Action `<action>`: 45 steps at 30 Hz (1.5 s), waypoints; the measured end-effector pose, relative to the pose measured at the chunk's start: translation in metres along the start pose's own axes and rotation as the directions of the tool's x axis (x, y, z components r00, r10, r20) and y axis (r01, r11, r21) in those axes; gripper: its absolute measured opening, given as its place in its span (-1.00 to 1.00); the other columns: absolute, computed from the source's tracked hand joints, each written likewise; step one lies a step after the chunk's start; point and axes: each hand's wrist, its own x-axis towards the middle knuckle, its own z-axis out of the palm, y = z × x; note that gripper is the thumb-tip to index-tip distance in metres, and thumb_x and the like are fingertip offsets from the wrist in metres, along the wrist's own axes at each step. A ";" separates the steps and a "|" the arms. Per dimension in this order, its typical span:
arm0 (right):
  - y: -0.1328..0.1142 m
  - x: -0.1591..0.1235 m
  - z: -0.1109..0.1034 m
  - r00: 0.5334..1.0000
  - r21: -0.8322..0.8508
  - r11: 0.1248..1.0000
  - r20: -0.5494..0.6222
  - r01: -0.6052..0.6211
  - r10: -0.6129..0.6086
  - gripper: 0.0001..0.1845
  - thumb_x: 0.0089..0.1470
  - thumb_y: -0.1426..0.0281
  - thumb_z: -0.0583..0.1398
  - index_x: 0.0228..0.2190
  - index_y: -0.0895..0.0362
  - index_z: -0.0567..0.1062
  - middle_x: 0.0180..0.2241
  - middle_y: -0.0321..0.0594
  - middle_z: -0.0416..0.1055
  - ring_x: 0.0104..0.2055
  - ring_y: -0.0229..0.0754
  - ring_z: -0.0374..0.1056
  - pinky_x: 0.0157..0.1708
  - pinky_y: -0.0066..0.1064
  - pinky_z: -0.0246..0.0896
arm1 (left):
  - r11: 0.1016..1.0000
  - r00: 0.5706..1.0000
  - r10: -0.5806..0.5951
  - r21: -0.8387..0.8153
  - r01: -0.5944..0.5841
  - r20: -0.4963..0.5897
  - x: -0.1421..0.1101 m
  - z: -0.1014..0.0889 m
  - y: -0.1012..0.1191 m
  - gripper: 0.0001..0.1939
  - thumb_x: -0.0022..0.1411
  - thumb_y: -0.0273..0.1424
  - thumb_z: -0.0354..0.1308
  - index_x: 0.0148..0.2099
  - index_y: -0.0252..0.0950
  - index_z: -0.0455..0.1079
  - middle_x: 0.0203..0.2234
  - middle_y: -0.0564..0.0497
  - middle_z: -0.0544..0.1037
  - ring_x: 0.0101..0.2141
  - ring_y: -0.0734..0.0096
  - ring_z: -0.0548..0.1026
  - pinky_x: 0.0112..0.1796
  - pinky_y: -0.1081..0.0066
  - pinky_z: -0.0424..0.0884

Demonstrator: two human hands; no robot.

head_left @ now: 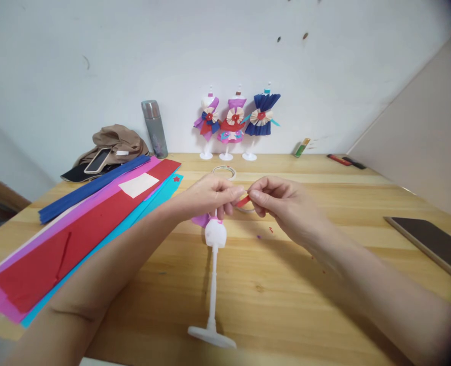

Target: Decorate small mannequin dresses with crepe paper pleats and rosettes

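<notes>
A small white mannequin stand (214, 284) lies tilted toward me on the wooden table (286, 284), its round base nearest me. My left hand (210, 195) is closed around the top of the mannequin, where a bit of purple paper shows. My right hand (282, 201) pinches one end of a small red paper strip (243, 202); the left fingertips pinch its other end. Both hands meet just above the mannequin's bust.
Long sheets of red, pink, blue and cyan crepe paper (76, 229) lie at left. Three dressed mannequins (235, 122) stand by the wall, with a tape roll (224, 172), a grey flask (155, 129), a bag with a phone (111, 147), and a tablet (431, 244) at right.
</notes>
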 end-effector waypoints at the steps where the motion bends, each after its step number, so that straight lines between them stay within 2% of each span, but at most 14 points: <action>1: 0.003 0.001 0.000 1.000 0.014 1.000 -0.003 -0.011 0.011 -0.69 -0.12 0.13 0.40 -0.56 0.04 0.47 -0.64 -0.37 0.31 -0.60 -0.32 0.12 -0.57 -0.39 0.08 | 1.000 1.000 -0.010 -0.007 0.010 0.004 0.000 0.000 0.000 -0.61 0.37 -0.24 0.10 -0.47 -0.34 0.41 -0.60 0.04 0.52 -0.64 0.58 0.42 -0.62 0.58 0.29; 5: 0.013 0.003 -0.001 0.999 0.042 0.998 0.009 -0.049 0.049 -0.66 -0.13 0.12 0.41 -0.52 0.08 0.47 -0.63 -0.41 0.28 -0.61 -0.37 0.06 -0.59 -0.43 -0.02 | 0.997 0.996 -0.076 -0.018 0.077 0.040 0.001 0.003 0.001 -0.74 0.27 -0.31 0.23 -0.44 -0.33 0.45 -0.63 0.06 0.50 -0.63 0.56 0.44 -0.65 0.59 0.27; 9: 0.013 0.002 0.001 0.999 0.081 0.996 -0.005 -0.044 0.045 -0.64 -0.10 0.09 0.38 -0.53 0.09 0.46 -0.66 -0.43 0.24 -0.62 -0.37 0.08 -0.58 -0.44 0.00 | 0.995 0.995 -0.098 -0.030 0.097 -0.035 0.002 0.003 0.001 -0.77 0.24 -0.45 0.18 -0.49 -0.32 0.39 -0.62 0.06 0.51 -0.64 0.57 0.42 -0.65 0.59 0.27; 12: 0.018 0.000 0.005 0.996 -0.073 0.994 0.038 -0.078 0.081 -0.65 -0.04 0.08 0.33 -0.53 0.09 0.46 -0.65 -0.39 0.30 -0.62 -0.33 0.17 -0.58 -0.43 0.07 | 0.997 0.992 -0.063 0.030 0.067 -0.107 0.004 -0.006 -0.005 -0.80 0.21 -0.49 0.16 -0.48 -0.33 0.41 -0.60 0.06 0.53 -0.61 0.57 0.46 -0.58 0.61 0.34; 15: 0.035 -0.002 0.013 0.963 -0.276 0.946 0.157 -0.172 0.221 -0.71 -0.01 0.14 0.31 -0.52 0.07 0.46 -0.69 -0.35 0.36 -0.62 -0.25 0.26 -0.59 -0.40 0.14 | 0.962 0.981 -0.075 0.244 0.119 -0.180 0.007 -0.017 -0.016 -0.79 0.13 -0.55 0.17 -0.55 -0.33 0.40 -0.70 0.09 0.47 -0.65 0.58 0.43 -0.63 0.65 0.25; 18: 0.052 -0.004 0.022 0.945 -0.276 0.939 0.195 -0.205 0.264 -0.79 0.01 0.20 0.31 -0.37 0.06 0.48 -0.67 -0.33 0.44 -0.60 -0.16 0.36 -0.58 -0.35 0.25 | 0.892 0.960 -0.264 0.355 0.279 -0.093 0.010 -0.023 -0.028 -0.72 0.04 -0.61 0.16 -0.65 -0.30 0.28 -0.84 0.12 0.33 -0.74 0.57 0.35 -0.69 0.66 0.15; 21: 0.058 -0.005 0.027 0.949 -0.201 0.954 0.179 -0.225 0.261 -0.71 -0.02 0.24 0.32 -0.25 0.03 0.43 -0.62 -0.37 0.48 -0.56 -0.14 0.44 -0.51 -0.30 0.36 | 0.872 0.900 -0.431 0.288 0.397 0.065 0.014 -0.022 -0.034 -0.77 0.08 -0.61 0.13 -0.59 -0.32 0.34 -0.79 0.07 0.43 -0.71 0.50 0.43 -0.62 0.61 0.32; 25: 0.058 -0.007 0.029 0.945 0.026 0.958 0.172 -0.287 0.279 -0.56 -0.15 0.28 0.41 -0.22 0.05 0.41 -0.51 -0.38 0.51 -0.48 -0.18 0.48 -0.43 -0.32 0.40 | 0.898 0.887 -0.436 0.132 0.419 0.149 0.014 -0.021 -0.030 -0.85 0.15 -0.57 0.15 -0.47 -0.35 0.41 -0.65 -0.02 0.57 -0.63 0.43 0.53 -0.50 0.50 0.47; 28: 0.062 -0.005 0.028 0.969 0.111 0.965 0.092 -0.239 0.229 -0.48 -0.19 0.26 0.46 -0.22 0.05 0.38 -0.46 -0.38 0.52 -0.47 -0.22 0.46 -0.43 -0.36 0.36 | 0.933 0.928 -0.359 0.028 0.358 0.103 0.010 -0.023 -0.022 -0.83 0.21 -0.57 0.14 -0.44 -0.34 0.42 -0.64 0.02 0.57 -0.62 0.48 0.54 -0.48 0.54 0.47; 31: 0.063 0.001 0.022 0.987 0.184 0.971 -0.004 -0.154 0.158 -0.48 -0.19 0.21 0.49 -0.26 0.05 0.37 -0.37 -0.27 0.57 -0.38 -0.17 0.50 -0.38 -0.33 0.39 | 0.969 0.970 -0.239 -0.081 0.235 -0.045 0.006 -0.022 -0.010 -0.79 0.24 -0.60 0.13 -0.45 -0.36 0.44 -0.65 0.05 0.56 -0.63 0.55 0.52 -0.51 0.60 0.44; 33: 0.056 0.005 0.017 0.991 0.219 0.967 -0.007 -0.132 0.137 -0.47 -0.20 0.18 0.50 -0.27 0.05 0.38 -0.31 -0.23 0.60 -0.32 -0.12 0.54 -0.33 -0.29 0.42 | 0.981 0.973 -0.177 -0.101 0.163 -0.148 0.002 -0.021 -0.001 -0.78 0.25 -0.61 0.13 -0.45 -0.38 0.46 -0.63 0.04 0.56 -0.62 0.57 0.52 -0.52 0.61 0.43; 37: 0.023 0.008 0.009 0.996 0.206 0.977 -0.047 -0.061 0.073 -0.50 -0.21 0.23 0.48 -0.27 0.00 0.37 -0.34 -0.31 0.57 -0.30 -0.11 0.54 -0.32 -0.27 0.44 | 0.992 0.965 -0.057 -0.123 0.026 -0.255 -0.009 -0.024 0.019 -0.80 0.26 -0.60 0.15 -0.42 -0.42 0.48 -0.55 -0.01 0.61 -0.55 0.54 0.57 -0.47 0.59 0.48; 40: -0.004 0.008 0.008 0.997 0.175 0.983 -0.066 0.049 -0.038 -0.52 -0.20 0.31 0.46 -0.26 -0.04 0.37 -0.37 -0.36 0.54 -0.35 -0.14 0.48 -0.39 -0.31 0.41 | 0.984 0.956 0.043 -0.152 -0.090 -0.291 -0.024 -0.034 0.030 -0.85 0.27 -0.52 0.18 -0.38 -0.41 0.47 -0.44 -0.06 0.66 -0.54 0.51 0.59 -0.48 0.56 0.50; 45: -0.019 0.017 0.014 0.965 0.133 0.957 0.016 0.257 -0.261 -0.51 -0.17 0.33 0.48 -0.22 -0.09 0.40 -0.34 -0.34 0.54 -0.44 -0.20 0.39 -0.48 -0.34 0.32 | 0.976 0.880 0.150 -0.075 -0.204 -0.451 -0.044 -0.050 0.038 -0.78 0.25 -0.44 0.20 -0.46 -0.38 0.41 -0.61 0.03 0.55 -0.65 0.60 0.47 -0.58 0.62 0.35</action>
